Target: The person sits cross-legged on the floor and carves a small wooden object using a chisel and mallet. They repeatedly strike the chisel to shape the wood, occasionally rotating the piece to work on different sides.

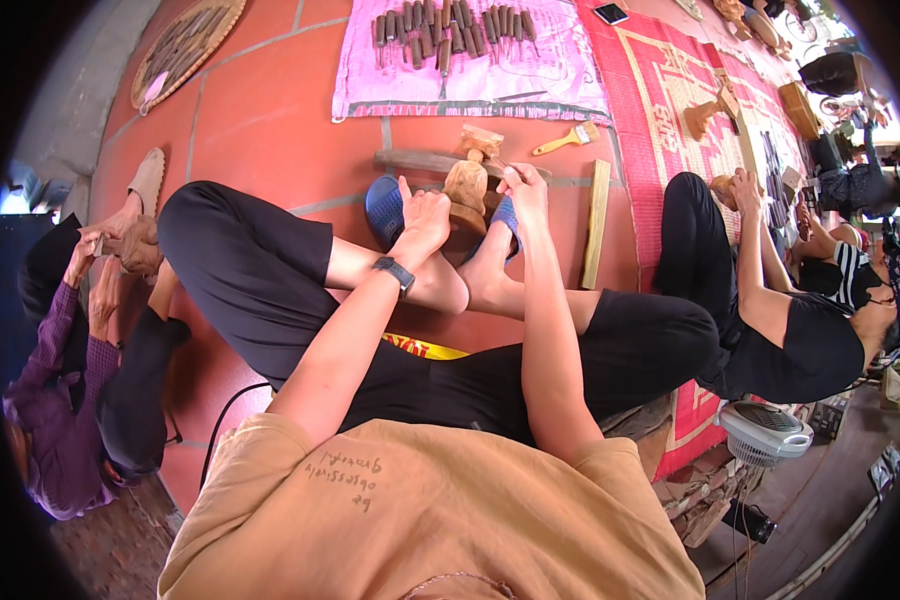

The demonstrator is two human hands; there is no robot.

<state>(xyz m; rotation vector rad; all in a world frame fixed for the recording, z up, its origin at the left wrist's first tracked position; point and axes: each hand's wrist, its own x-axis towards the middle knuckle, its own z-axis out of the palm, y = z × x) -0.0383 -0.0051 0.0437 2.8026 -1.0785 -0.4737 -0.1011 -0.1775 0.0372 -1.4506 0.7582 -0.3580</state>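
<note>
A pale carved wooden figure (466, 186) stands upright between my feet, its round base partly hidden. My left hand (426, 218) is closed at the figure's left side, its thumb sticking up; the curled fingers' contact is partly hidden. On the other side, my right hand (525, 192) pinches what looks like a thin carving tool, mostly covered by the fingers, close to the figure's upper part. Behind the figure a dark wooden bar (410, 160) lies crosswise. Blue slippers (383, 212) are by my crossed feet.
A yellow-handled brush (567, 138) and a wooden strip (596, 225) lie to the right. Ahead, a pink cloth (360, 85) bears several chisels; a round basket (232, 22) holds more. People work on carvings at both sides. A fan (765, 432) stands at lower right.
</note>
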